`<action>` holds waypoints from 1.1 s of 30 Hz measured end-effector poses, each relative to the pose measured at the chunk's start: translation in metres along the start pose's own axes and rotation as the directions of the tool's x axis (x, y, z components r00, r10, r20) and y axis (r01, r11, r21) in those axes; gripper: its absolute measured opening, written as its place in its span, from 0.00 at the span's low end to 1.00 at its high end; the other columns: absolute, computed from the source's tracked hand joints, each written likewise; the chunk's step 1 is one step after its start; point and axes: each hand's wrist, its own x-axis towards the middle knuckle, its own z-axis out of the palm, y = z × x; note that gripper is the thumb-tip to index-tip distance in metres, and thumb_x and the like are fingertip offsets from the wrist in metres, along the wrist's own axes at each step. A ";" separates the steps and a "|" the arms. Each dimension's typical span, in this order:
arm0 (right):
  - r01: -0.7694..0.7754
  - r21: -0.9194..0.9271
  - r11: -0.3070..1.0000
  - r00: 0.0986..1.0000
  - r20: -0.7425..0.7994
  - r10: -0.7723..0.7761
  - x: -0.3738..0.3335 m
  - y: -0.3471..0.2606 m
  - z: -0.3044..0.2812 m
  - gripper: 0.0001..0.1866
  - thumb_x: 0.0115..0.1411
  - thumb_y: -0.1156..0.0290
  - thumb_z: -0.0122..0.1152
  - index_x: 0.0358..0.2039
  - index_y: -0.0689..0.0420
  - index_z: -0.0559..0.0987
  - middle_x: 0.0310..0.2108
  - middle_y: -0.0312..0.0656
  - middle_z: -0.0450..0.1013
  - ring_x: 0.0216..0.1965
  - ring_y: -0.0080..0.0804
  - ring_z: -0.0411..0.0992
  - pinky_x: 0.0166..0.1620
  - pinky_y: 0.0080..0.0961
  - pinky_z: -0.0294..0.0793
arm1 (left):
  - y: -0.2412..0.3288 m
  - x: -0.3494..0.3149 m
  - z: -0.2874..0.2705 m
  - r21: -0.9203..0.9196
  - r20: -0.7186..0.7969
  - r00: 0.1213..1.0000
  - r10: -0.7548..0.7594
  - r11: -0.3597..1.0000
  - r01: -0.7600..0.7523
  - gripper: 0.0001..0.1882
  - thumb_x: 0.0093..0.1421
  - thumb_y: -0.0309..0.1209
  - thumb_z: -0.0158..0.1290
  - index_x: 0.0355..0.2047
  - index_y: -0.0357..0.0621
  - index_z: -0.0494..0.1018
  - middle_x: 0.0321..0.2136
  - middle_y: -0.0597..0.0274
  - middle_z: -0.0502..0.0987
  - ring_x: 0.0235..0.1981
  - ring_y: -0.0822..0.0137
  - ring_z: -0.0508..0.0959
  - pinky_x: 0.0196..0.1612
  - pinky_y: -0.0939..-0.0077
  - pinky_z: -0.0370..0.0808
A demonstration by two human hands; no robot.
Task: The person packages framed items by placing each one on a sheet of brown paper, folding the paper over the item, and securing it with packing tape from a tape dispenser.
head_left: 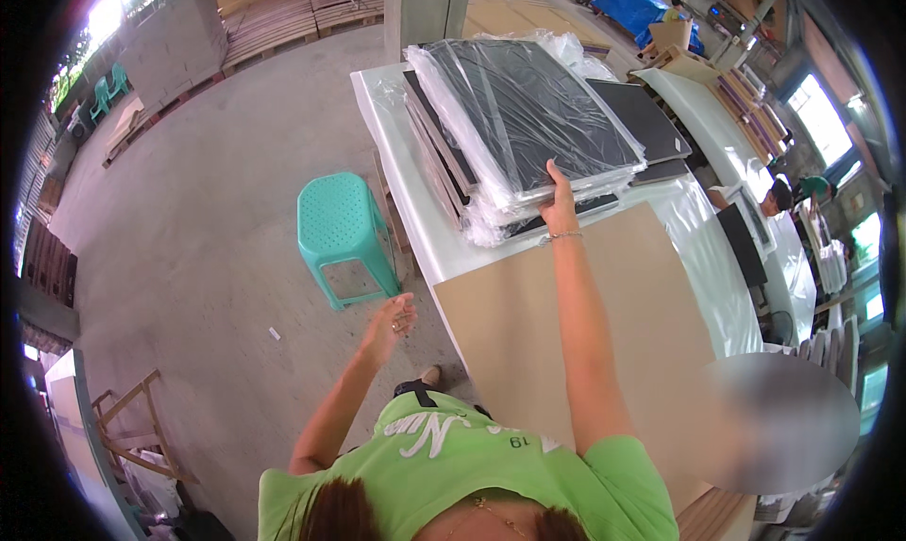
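Observation:
A stack of dark flat panels wrapped in clear plastic (533,107) lies on the far part of the worktable. My right hand (561,201) grips the near edge of this stack, thumb on top; its other fingers are mostly hidden at the edge. How many panels it holds I cannot tell. My left hand (389,326) hangs off the table's left side, empty, with loosely bent fingers apart. Nearest to it is a turquoise plastic stool (338,213) on the floor. A large brown board (585,305) lies flat on the table beneath my right forearm.
White sheeting (401,140) covers the table around the stack. An unwrapped dark panel (644,121) lies right of it. A concrete pillar (425,17) rises behind the table. At the right, a person (776,198) works near another table. A wooden frame (137,428) stands at lower left.

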 end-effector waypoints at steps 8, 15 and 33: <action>0.096 0.055 0.994 0.986 -0.139 -0.088 -0.012 0.003 -0.007 0.18 0.50 0.67 0.71 0.38 0.60 0.75 0.38 0.41 0.72 0.41 0.34 0.70 0.47 0.32 0.69 | 0.077 0.050 0.057 0.082 0.237 0.948 0.213 0.968 -0.238 0.26 0.64 0.52 0.46 0.55 0.48 0.67 0.43 0.66 0.70 0.45 0.71 0.71 0.49 0.70 0.67; 0.008 -0.001 1.000 0.984 -0.179 -0.008 -0.090 0.013 -0.001 0.19 0.53 0.65 0.70 0.40 0.62 0.76 0.38 0.40 0.72 0.39 0.28 0.70 0.43 0.25 0.71 | 0.144 0.078 0.099 0.132 0.240 0.945 0.221 0.957 -0.257 0.40 0.64 0.57 0.42 0.67 0.45 0.49 0.61 0.52 0.59 0.60 0.58 0.63 0.60 0.60 0.62; 0.249 -0.841 0.480 0.936 0.083 -0.342 -0.171 0.020 0.022 0.31 0.54 0.92 0.53 0.58 0.55 0.69 0.52 0.43 0.70 0.43 0.30 0.74 0.43 0.20 0.71 | 0.121 0.150 0.157 -0.709 0.208 0.858 0.469 0.676 -0.198 0.45 0.63 0.62 0.39 0.66 0.37 0.48 0.60 0.54 0.61 0.59 0.56 0.64 0.61 0.65 0.61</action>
